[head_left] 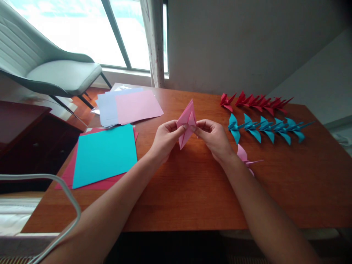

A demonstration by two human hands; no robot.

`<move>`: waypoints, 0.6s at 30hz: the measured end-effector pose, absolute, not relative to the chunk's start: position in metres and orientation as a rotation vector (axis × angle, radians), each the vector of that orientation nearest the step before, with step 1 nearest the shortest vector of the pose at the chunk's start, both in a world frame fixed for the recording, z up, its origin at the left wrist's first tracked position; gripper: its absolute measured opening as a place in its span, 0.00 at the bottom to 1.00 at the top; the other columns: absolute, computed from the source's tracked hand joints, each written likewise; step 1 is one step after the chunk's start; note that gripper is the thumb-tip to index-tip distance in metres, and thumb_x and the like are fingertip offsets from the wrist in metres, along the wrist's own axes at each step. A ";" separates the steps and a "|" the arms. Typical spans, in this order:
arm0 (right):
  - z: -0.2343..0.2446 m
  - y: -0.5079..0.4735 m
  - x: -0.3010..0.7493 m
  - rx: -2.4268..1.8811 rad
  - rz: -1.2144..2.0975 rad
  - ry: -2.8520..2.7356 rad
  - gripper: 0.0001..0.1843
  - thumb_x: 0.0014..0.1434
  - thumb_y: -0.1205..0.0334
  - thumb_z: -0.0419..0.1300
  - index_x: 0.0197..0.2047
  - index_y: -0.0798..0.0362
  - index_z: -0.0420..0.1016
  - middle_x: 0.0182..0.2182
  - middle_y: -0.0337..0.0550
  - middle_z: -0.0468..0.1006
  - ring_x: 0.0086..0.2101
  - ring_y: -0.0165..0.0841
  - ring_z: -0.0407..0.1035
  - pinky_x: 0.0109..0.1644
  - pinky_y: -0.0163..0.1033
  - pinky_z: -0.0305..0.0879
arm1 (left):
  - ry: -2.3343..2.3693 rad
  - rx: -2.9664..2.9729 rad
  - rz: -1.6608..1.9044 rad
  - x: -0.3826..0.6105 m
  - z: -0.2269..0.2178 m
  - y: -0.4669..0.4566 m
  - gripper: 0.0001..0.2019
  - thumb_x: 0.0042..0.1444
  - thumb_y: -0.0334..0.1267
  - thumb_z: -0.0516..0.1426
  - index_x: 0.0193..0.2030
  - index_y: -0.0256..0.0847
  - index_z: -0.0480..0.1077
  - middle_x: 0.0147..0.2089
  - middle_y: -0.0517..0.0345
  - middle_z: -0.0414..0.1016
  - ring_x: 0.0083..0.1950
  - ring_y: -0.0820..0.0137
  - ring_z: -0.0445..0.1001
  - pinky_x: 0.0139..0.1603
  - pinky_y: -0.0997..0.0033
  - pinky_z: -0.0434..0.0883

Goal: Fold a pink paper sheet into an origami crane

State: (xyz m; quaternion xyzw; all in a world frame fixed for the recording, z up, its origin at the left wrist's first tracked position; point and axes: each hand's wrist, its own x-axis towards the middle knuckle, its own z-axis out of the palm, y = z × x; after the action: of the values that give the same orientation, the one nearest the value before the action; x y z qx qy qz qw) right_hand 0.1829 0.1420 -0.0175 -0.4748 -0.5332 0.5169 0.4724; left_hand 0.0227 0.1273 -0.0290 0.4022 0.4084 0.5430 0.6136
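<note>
Above the middle of the table, a pink folded paper (188, 113) in a tall diamond shape is held between both hands. My left hand (166, 141) pinches its left side, thumb across the front face. On the other side my right hand (213, 137) grips the right edge between thumb and fingers. The fingers behind the paper are partly hidden. Just right of my right wrist lies a pink paper crane (243, 156), partly covered by the forearm. Farther right stand a row of blue paper cranes (266, 128) and, behind it, a row of red paper cranes (255, 101).
Left on the wooden table (176, 205) lie blue sheets (106, 154) over red sheets (66, 176). Behind them are pink sheets (139, 106) and pale sheets (107, 108). A white cable (63, 183) loops at lower left. A chair (63, 75) stands by the window.
</note>
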 end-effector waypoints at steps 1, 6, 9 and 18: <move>-0.018 0.142 0.183 -1.157 1.269 -1.303 0.26 0.41 0.38 0.75 0.32 0.51 0.79 0.31 0.40 0.81 0.33 0.32 0.72 0.41 0.40 0.72 | 0.941 0.927 1.253 0.023 -0.029 0.127 0.15 0.51 0.46 0.69 0.39 0.37 0.81 0.39 0.54 0.83 0.36 0.72 0.75 0.36 0.75 0.67; -0.018 0.142 0.183 -1.118 1.297 -1.303 0.24 0.42 0.40 0.75 0.32 0.50 0.79 0.32 0.39 0.81 0.34 0.32 0.72 0.41 0.40 0.71 | 0.933 0.917 1.258 0.023 -0.029 0.127 0.15 0.51 0.47 0.69 0.39 0.38 0.81 0.40 0.54 0.83 0.36 0.72 0.75 0.37 0.75 0.67; -0.017 0.142 0.183 -1.107 1.314 -1.294 0.23 0.43 0.42 0.76 0.33 0.51 0.79 0.31 0.39 0.80 0.33 0.31 0.71 0.41 0.39 0.70 | 0.929 0.903 1.259 0.023 -0.029 0.127 0.15 0.51 0.47 0.69 0.39 0.37 0.80 0.38 0.55 0.82 0.35 0.73 0.74 0.36 0.75 0.67; -0.012 0.140 0.186 -1.119 1.273 -1.282 0.15 0.55 0.46 0.68 0.35 0.50 0.79 0.28 0.37 0.76 0.30 0.29 0.67 0.34 0.36 0.66 | 0.907 0.848 1.217 0.023 -0.026 0.126 0.15 0.54 0.48 0.68 0.35 0.36 0.78 0.32 0.57 0.77 0.31 0.75 0.72 0.32 0.77 0.66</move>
State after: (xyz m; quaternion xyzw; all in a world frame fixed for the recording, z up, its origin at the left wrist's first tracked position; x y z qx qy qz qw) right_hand 0.1855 0.1403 -0.0123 -0.4601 -0.5270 0.5232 0.4867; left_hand 0.0231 0.1256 -0.0261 0.3726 0.3985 0.5345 0.6454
